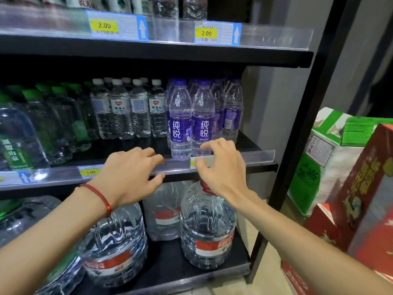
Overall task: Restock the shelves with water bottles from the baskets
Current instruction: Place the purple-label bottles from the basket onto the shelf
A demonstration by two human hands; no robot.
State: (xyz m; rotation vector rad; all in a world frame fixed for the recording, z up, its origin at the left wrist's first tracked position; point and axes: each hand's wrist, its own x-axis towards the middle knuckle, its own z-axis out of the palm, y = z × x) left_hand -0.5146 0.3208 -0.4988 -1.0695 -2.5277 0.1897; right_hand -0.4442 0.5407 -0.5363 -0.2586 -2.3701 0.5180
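Note:
Purple-labelled water bottles stand in rows at the right of the middle shelf, beside white-capped bottles. My left hand, with a red cord on the wrist, hovers at the shelf's front rail, fingers curled and holding nothing. My right hand is spread just in front of the two front purple bottles, fingertips near the yellow price tag, gripping nothing. No basket is in view.
Green-capped large bottles fill the shelf's left. Big red-labelled jugs stand on the bottom shelf below my arms. The top shelf carries 2.00 price tags. Stacked green and red cartons sit right of the black upright.

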